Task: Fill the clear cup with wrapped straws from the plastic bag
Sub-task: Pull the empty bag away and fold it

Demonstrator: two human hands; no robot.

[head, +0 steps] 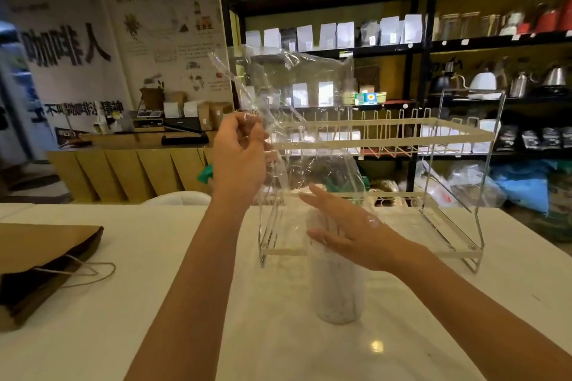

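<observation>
The left hand (240, 148) pinched the plastic bag (294, 120) aloft; the right hand (346, 229), open and empty, should steady the clear cup (339, 294) of wrapped straws.

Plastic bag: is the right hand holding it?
No, the left hand pinches the plastic bag up in the air, while the right hand is open over the cup.

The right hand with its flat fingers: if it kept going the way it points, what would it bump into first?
Probably the clear plastic bag hanging from the left hand; the right hand points up-left toward its lower part, though depth is unclear.
</observation>
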